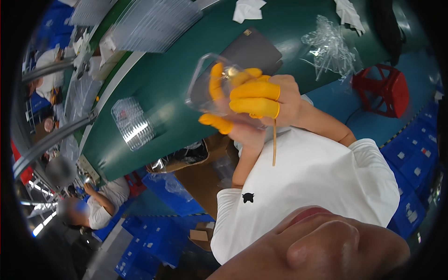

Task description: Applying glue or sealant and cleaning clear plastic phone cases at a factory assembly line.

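Observation:
A clear plastic case (196,77) with rounded corners, like a phone case, is held up above the green table. My left hand (228,122), with yellow finger cots, grips it from below and around the side. Yellow cots also cover the fingers of my right hand (263,95), which are curled against the case's near side. A thin tan stick (274,147) pokes out below that fist; its other end is hidden. Behind the case lies a dark grey flat mat (256,53). To the left, a row of similar clear cases (133,122) sits on the table.
Stacked clear trays (156,23) line the far left. Crumpled clear film (331,49) and a white cloth (247,10) are at the back. A red stool (385,91) stands right, an open cardboard box (205,175) below the table edge. Another person (100,205) sits at lower left.

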Demonstrator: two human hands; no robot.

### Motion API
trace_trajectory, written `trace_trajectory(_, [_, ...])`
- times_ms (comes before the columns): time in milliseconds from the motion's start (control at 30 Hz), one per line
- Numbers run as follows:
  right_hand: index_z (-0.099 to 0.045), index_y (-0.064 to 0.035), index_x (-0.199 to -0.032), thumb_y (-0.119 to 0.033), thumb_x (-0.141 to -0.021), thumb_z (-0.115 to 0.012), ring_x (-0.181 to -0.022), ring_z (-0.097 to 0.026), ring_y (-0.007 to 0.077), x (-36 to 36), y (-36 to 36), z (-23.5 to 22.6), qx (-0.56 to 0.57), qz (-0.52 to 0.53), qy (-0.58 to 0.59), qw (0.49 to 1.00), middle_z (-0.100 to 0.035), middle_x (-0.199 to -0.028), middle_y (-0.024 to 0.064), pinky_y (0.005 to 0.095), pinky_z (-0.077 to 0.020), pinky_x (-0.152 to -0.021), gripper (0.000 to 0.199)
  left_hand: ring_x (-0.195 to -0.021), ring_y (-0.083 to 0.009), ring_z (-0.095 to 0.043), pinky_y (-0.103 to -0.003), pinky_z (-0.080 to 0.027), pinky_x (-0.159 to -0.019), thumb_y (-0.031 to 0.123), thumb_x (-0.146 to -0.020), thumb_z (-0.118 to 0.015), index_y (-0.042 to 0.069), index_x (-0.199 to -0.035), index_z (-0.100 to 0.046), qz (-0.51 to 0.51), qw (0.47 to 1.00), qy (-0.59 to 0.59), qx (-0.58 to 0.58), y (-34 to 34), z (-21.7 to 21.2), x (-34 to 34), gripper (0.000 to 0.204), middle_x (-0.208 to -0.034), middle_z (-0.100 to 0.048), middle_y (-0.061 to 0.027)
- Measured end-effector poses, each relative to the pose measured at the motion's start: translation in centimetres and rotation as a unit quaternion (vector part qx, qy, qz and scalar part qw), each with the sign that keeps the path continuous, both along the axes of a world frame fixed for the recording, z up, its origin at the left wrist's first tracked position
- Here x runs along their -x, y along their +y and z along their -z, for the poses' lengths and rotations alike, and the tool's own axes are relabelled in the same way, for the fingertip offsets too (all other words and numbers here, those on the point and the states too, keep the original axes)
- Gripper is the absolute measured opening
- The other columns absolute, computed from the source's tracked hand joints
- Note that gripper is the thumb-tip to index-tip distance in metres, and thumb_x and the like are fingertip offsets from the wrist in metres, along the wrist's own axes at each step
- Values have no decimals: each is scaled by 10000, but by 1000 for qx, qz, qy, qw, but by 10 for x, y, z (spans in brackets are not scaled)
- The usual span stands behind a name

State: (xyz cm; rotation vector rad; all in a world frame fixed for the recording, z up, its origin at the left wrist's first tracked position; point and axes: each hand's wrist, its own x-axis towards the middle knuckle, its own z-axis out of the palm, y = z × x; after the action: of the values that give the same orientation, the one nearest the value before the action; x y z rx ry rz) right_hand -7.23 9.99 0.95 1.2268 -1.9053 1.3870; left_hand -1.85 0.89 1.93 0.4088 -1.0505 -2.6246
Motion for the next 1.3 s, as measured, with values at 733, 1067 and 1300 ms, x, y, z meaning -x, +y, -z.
trace_trajectory(733, [-569, 28, -959, -131, -765, -674, -760, -610, 349, 48, 175, 57, -262, 492, -230, 798, -605, -905, 201, 417, -471, -665, 272, -835, -301, -602, -378, -462, -863, 774, -846, -248, -32, -1364, -345, 9, 969, -10, 246, -51, 5, 15, 963, -979, -588, -250])
trace_trajectory(1067, [-551, 95, -1021, -30, -818, -492, -682, -570, 199, 46, 195, 10, -120, 364, -325, 865, -642, -836, 168, 283, -439, -650, 246, -857, -277, -598, -365, -445, -878, 765, -859, -228, -46, -1346, -378, -16, 948, -15, 317, -46, 3, 15, 958, -979, -592, -215])
trace_trajectory(1300, [-611, 44, -1128, 36, -860, -527, -800, -633, 134, 48, 174, -17, 56, 415, -221, 881, -657, -868, 109, 223, -474, -705, 282, -935, -283, -596, -393, -437, -918, 714, -889, -279, -26, -1375, -345, -70, 866, 22, 495, -36, 1, 13, 888, -1054, -572, -199])
